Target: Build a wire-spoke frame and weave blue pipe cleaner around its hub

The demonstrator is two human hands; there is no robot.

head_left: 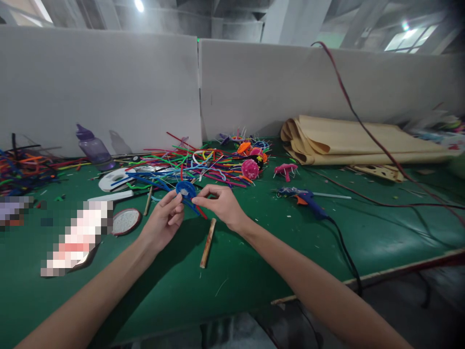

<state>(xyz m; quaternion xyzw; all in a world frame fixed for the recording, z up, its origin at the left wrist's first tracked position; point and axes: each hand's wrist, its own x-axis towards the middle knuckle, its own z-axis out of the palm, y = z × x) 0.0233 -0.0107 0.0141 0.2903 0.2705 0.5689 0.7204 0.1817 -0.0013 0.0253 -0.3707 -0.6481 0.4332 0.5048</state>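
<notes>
A small round blue coil [187,187], apparently of fuzzy pipe cleaner, is held above the table between my two hands. My left hand [167,219] pinches its lower left edge, with a pale patch showing near the coil's middle. At its right edge, the thumb and forefinger of my right hand [220,204] are pinched together on it. Just behind lies a heap of loose pipe cleaners [174,165] in many colours. Below the hands, a short brown stick [208,243] rests on the green table [240,281].
A glue gun [308,201] with a black cord lies at the right. Pink fuzzy pieces [250,168] sit behind it, near folded tan paper [348,140]. Leftward are a purple bottle [94,145], a white tape roll [109,180] and a round grey-topped disc [126,221]. A dark red cable [350,104] hangs at right.
</notes>
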